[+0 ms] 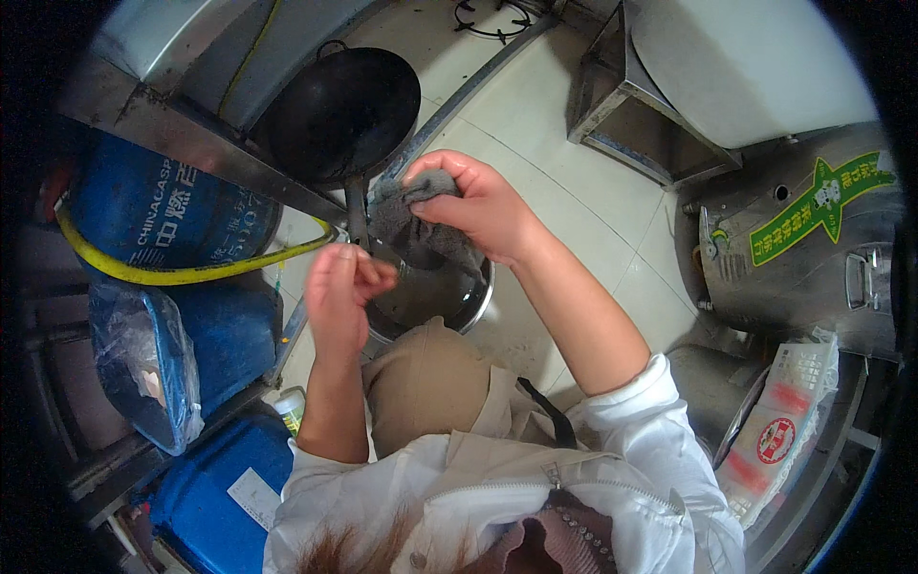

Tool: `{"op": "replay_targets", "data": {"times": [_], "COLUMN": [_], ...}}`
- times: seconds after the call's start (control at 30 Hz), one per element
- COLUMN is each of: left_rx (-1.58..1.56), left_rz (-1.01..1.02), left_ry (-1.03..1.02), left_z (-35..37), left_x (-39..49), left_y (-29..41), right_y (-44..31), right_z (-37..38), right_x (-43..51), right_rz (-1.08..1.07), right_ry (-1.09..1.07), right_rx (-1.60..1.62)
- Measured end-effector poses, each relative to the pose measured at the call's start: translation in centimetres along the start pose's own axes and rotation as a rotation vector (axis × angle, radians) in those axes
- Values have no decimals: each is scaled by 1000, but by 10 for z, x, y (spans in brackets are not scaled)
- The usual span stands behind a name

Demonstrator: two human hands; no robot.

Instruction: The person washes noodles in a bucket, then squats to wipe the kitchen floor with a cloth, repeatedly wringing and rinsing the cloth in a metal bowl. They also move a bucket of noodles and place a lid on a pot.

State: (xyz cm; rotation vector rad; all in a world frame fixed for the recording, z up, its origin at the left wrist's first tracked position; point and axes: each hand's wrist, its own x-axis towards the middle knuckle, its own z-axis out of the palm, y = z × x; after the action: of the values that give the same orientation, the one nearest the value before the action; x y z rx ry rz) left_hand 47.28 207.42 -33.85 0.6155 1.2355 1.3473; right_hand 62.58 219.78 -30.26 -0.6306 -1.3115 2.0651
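Note:
My right hand (473, 204) grips a wrung-up grey cloth (430, 215), pinched between thumb and fingers. Below the cloth is a round metal basin (488, 290) holding dark liquid, partly hidden by my knee and hands. My left hand (350, 283) is slightly blurred, its fingers loosely curled and apart, and nothing shows in it. It is left of the cloth, just below the end of the wok handle (356, 208). The black wok (344, 115) lies beyond my hands, its handle pointing towards me.
On the left are a blue gas cylinder (172, 208) with a yellow hose (186, 273), a lined blue bin (229, 344) and a blue plastic container (222, 473). A metal stand (645, 129), a steel drum (796, 237) and a printed package (774, 430) are on the right. Tiled floor (566, 194) lies between.

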Motion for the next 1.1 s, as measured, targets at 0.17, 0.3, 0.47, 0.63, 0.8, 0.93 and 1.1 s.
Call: {"op": "replay_targets", "data": {"times": [0.17,0.3,0.47,0.63,0.8,0.93,1.1], "left_rx": [-637,-1014,-966,-1001,-977,-1066,-1250], "left_rz": [-648,-430,-712,-683,-680,-535,-715], "left_ry": [-266,-395,-100,-240,-266,-320,-373], "left_z": [0,1,-13,-26,-23,-21,-24], "left_x": [23,56,75,30,23,24,19], "left_y": [-61,-93,-128,-144,-131,-126,-142], "right_y": [15,52,97,158,229,235,221], "right_z": [7,6,-45,-89,-81,-67,-44], "right_x": [-20,-35,-56,-29,-18,-47,-42], "right_rz": [29,89,-61,177,249,224,106], "right_ry": [-72,-194,25,627,511,317,327], "right_rx": [529,661,832,611,107,889,1071]}}
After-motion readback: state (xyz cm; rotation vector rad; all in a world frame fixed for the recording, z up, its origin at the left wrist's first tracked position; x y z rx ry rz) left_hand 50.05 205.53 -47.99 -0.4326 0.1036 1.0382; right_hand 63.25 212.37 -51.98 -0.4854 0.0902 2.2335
